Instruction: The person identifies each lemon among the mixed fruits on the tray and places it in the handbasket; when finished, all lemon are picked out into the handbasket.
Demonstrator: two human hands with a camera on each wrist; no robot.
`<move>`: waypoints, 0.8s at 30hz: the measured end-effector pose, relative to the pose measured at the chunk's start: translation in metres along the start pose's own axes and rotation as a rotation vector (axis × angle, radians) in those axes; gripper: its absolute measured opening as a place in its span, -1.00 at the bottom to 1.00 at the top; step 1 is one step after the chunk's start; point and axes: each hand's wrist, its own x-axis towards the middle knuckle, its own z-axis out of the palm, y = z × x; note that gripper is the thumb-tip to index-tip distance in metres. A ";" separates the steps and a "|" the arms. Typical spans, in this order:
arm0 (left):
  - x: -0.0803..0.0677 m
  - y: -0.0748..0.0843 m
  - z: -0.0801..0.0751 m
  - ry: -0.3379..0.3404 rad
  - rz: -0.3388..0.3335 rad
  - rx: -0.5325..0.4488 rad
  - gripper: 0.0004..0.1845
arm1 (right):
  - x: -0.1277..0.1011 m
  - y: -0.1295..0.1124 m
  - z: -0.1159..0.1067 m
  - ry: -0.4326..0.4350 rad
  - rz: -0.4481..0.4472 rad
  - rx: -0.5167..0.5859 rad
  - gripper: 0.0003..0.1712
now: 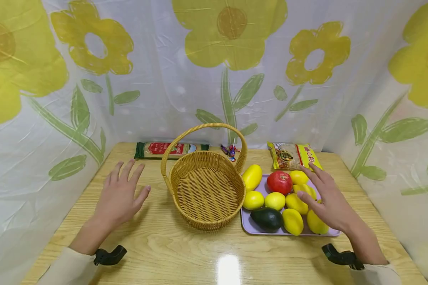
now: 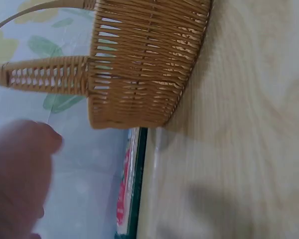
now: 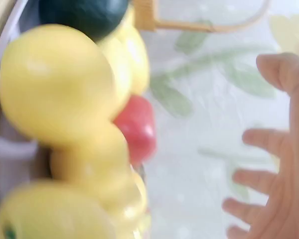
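My left hand (image 1: 120, 194) hovers over the table left of the wicker basket (image 1: 208, 221), fingers spread and holding nothing. In the left wrist view the basket's woven side (image 2: 139, 64) shows beyond the thumb (image 2: 35, 142). My right hand (image 1: 329, 198) is held above the right part of a lilac tray (image 1: 249, 228), its fingers apart and nothing in them. On the tray lie several yellow fruits (image 1: 293, 221), a red pomegranate (image 1: 279, 182) and a dark green avocado (image 1: 266, 219). The right wrist view has the fingers (image 3: 261, 181) clear of the fruit. Inside the basket only the woven bottom shows.
Behind the basket lies a long green-ended packet (image 1: 157, 149), with a few small wrapped candies (image 1: 232, 151) beside it. A yellow bag of food (image 1: 289, 155) lies behind the tray. Flowered curtains (image 1: 164, 79) enclose the wooden table (image 1: 171, 257) at the back and sides.
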 end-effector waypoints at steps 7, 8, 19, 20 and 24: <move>-0.026 -0.013 -0.017 0.126 -0.024 -0.343 -0.42 | -0.049 0.028 -0.032 0.106 0.043 0.108 -0.35; -0.030 -0.014 -0.018 0.139 -0.034 -0.376 -0.45 | -0.056 0.033 -0.035 0.112 0.057 0.118 -0.37; -0.058 0.002 0.007 0.204 -0.120 -0.889 -0.62 | -0.094 0.077 -0.027 0.097 0.152 0.272 -0.46; -0.059 0.007 0.013 0.207 -0.127 -0.942 -0.63 | -0.094 0.080 -0.023 0.104 0.145 0.289 -0.45; -0.062 0.036 0.038 0.239 -0.133 -1.160 -0.62 | -0.088 0.089 -0.004 0.148 0.091 0.377 -0.40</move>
